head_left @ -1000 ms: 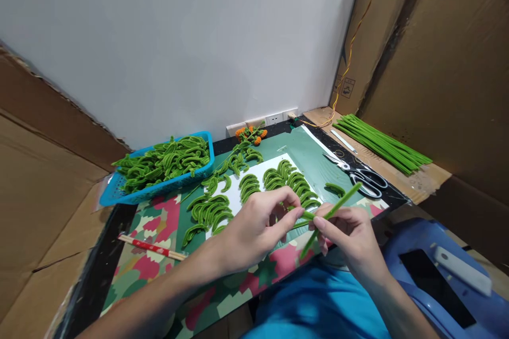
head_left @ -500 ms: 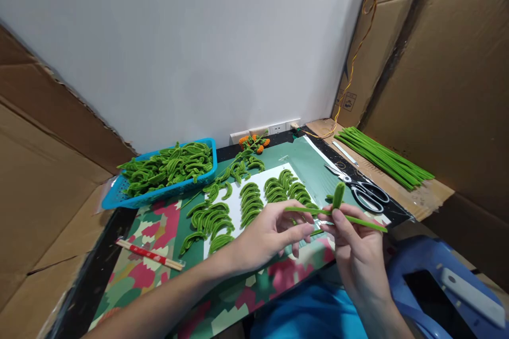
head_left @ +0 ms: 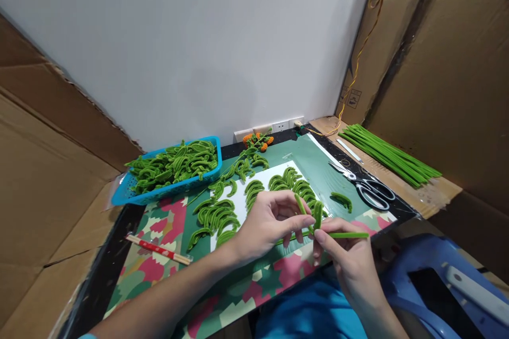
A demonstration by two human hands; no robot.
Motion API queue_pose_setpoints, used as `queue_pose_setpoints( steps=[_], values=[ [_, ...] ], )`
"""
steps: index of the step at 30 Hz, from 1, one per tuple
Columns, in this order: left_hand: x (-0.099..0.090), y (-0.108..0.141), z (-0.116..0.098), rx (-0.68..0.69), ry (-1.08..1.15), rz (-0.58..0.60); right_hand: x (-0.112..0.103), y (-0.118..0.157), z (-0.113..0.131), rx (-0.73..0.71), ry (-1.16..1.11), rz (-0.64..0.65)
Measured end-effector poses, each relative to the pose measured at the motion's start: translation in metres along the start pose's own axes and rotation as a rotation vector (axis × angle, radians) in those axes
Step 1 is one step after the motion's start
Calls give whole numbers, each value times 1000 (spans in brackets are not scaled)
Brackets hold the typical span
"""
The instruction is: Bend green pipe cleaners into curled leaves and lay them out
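Observation:
A green pipe cleaner [head_left: 350, 235] is held between both hands above the front of the table. It has a folded loop standing up at its middle and one straight end pointing right. My right hand [head_left: 352, 259] pinches it at the base of the loop between thumb and fingers. My left hand [head_left: 270, 220] has its thumb and fingers closed on the other end, which is bent upward. Beneath the hands, rows of curved green pipe-cleaner leaves [head_left: 217, 216] lie on a white sheet [head_left: 260, 176]; the hands hide part of them.
A blue basket [head_left: 167, 190] piled with green leaves stands at the back left. Orange flowers [head_left: 258, 141] on a stem lie behind the sheet. Scissors [head_left: 363, 185], a white pen [head_left: 350, 151] and a bundle of green pipe cleaners [head_left: 392, 156] lie right. Chopsticks [head_left: 159, 250] lie front left.
My right hand has moved left, closer to my left hand. The pipe cleaner's left end, straight before, is now bent upward beside the loop. The view has shifted slightly.

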State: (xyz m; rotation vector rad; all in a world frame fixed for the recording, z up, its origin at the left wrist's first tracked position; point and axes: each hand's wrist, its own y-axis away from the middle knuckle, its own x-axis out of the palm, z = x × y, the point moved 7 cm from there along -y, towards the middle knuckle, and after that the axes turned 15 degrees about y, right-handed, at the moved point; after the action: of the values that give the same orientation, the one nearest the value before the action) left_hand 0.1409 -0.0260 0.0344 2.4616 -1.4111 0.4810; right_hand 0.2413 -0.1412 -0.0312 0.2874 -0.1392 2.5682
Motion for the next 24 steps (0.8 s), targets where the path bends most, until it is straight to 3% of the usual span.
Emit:
queue_pose_setpoints(
  steps=[3,6,11,15,18,24],
  values=[
    [0,-1,8,17,26,-52,0,1,0,7,49,7],
    [-1,-1,12,25,-13,-90,4,2,-3,103,60,48],
    [0,5,8,148,-327,-80,4,-2,-7,222,102,121],
    [-4,21,19,132,-431,-111,3,-5,-12,266,204,202],
    [-13,42,31,142,-391,-203,7,-2,-17,320,234,259],
    [-25,66,67,19,-119,-264,22,4,-18,344,35,409]
  ],
)
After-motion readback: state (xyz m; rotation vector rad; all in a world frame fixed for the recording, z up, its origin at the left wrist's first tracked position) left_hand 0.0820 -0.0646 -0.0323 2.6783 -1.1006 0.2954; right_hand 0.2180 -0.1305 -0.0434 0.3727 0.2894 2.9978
